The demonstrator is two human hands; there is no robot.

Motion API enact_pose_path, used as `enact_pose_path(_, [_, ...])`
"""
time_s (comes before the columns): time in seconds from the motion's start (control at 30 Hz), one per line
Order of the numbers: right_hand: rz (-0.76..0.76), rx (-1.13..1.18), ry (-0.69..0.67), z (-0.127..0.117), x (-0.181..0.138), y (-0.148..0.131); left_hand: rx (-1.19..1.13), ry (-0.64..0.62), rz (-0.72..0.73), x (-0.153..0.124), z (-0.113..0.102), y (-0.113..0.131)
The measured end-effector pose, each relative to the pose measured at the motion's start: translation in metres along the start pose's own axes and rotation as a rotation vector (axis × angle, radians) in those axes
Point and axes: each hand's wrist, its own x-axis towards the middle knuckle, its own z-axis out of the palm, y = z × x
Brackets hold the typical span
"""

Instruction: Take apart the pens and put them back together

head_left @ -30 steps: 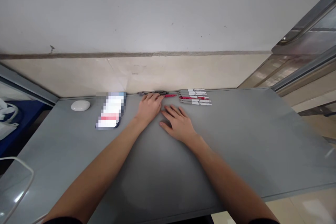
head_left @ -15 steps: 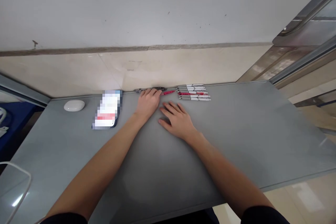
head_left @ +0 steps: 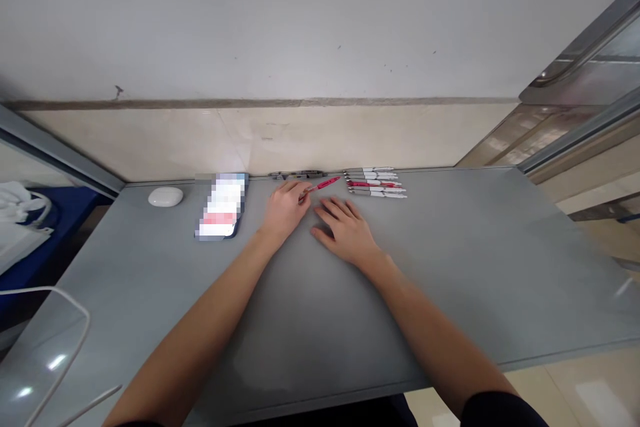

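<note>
My left hand (head_left: 285,207) reaches to the far edge of the grey table (head_left: 450,267) and pinches a red pen (head_left: 324,185) by its near end, the pen tilted up to the right. My right hand (head_left: 345,230) lies flat on the table just right of it, fingers spread, holding nothing. A row of several white, grey and red pens (head_left: 375,183) lies side by side right of the hands. A dark pen (head_left: 295,175) rests along the wall behind my left hand.
A phone (head_left: 221,207) lies left of my left hand, and a white oval case (head_left: 165,197) further left. A white cable (head_left: 55,347) loops over the near left corner. The wall closes off the table's far side.
My left hand has closed on the red pen and drawn it a little off the wall, its far end now angled up. My right hand has stayed flat.
</note>
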Motion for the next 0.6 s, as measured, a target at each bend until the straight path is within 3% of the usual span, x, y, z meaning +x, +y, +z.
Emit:
enact_pose_path(0.23, [-0.039,-0.030,0.040,0.002,0.001,0.000,-0.269,-0.026,-0.208,-0.013,-0.018,0.011])
enact_pose_path(0.37, [-0.030,0.035,0.052,-0.010,0.002,-0.004,-0.405,-0.053,-0.347,-0.020,-0.029,0.017])
enact_pose_path(0.47, [0.116,0.228,0.075,-0.025,0.005,-0.009,-0.615,-0.109,-0.459,-0.024,-0.037,0.021])
enact_pose_path(0.6, [0.322,0.695,0.156,-0.041,0.014,-0.011,-0.920,-0.229,-0.535,-0.031,-0.045,0.025])
